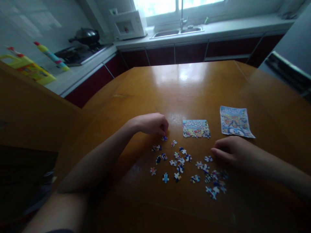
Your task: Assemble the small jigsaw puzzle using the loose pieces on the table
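The left hand (pixel 152 124) lies on the wooden counter (pixel 194 84) with its fingers curled under; the fingertips come down on a small blue puzzle piece (pixel 164 138) just below the grip; whether the grip is pinched on that piece or only touching it, I cannot tell. The right hand (pixel 232 151) rests flat on the counter, fingers stretched out and lying loosely side by side, the grip slack and holding nothing; a loose white-and-blue piece (pixel 208 158) sits just beside its fingertips. Between the two hands and nearer the person, the scattered pieces (pixel 181 160) lie face up, each apart from the next; a tighter cluster (pixel 215 186) sits below the right grip. Beyond the gap between the hands lies the joined section (pixel 196 128) of the puzzle, flat on the counter; just beyond the right grip lies a printed picture sheet (pixel 235 121), slightly askew. Far beyond both hands, a sink (pixel 177 31) stands under the window, a microwave (pixel 128 24) beside it.
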The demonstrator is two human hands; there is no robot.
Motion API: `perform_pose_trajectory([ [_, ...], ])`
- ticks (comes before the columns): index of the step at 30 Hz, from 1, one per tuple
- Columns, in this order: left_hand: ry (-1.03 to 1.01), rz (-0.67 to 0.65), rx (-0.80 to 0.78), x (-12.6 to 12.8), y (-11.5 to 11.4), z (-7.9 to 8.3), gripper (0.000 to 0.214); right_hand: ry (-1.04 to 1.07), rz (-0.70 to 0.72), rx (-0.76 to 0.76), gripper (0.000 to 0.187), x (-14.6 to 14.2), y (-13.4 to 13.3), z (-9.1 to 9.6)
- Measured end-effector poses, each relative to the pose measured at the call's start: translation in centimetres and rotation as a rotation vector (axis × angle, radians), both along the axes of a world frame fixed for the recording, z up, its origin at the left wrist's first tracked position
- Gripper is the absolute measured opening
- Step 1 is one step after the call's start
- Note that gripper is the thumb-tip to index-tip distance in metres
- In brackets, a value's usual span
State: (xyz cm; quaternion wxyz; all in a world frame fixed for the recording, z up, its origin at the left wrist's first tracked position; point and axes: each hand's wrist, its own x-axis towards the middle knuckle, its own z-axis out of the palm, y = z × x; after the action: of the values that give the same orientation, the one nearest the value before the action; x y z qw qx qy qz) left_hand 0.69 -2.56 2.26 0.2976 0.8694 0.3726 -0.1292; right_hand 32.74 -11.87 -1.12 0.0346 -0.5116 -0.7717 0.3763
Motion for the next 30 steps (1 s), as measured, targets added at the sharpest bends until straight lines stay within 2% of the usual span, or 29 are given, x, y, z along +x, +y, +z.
perform_pose_trajectory([
  [6, -0.085, -0.084, -0.042, 0.4, -0.2, 0.0, 0.032, -0.028, -0.008, -0.015, 0.042, 0.0, 0.0, 0.1],
  [11, -0.092, -0.093, -0.1, -0.3, 0.0, -0.6, 0.026, -0.047, 0.01, -0.019, 0.042, 0.1, 0.1, 0.1],
  [16, -0.01, -0.102, -0.009, -0.1, -0.3, 0.1, 0.016, -0.034, -0.007, -0.005, 0.04, 0.1, 0.1, 0.2],
  [21, -0.119, -0.123, 0.057, 1.2, -1.1, 0.5, 0.012, -0.009, -0.011, -0.009, 0.04, 0.2, 0.1, 0.2],
  [27, -0.139, -0.099, -0.051, 2.0, -1.9, -0.6, 0.016, 0.031, -0.029, -0.018, 0.041, 0.2, 0.1, 0.1],
  [30, -0.154, -0.098, -0.048, 2.2, -2.1, -1.0, 0.015, 0.017, -0.026, -0.01, 0.04, 0.2, 0.1, 0.2],
])
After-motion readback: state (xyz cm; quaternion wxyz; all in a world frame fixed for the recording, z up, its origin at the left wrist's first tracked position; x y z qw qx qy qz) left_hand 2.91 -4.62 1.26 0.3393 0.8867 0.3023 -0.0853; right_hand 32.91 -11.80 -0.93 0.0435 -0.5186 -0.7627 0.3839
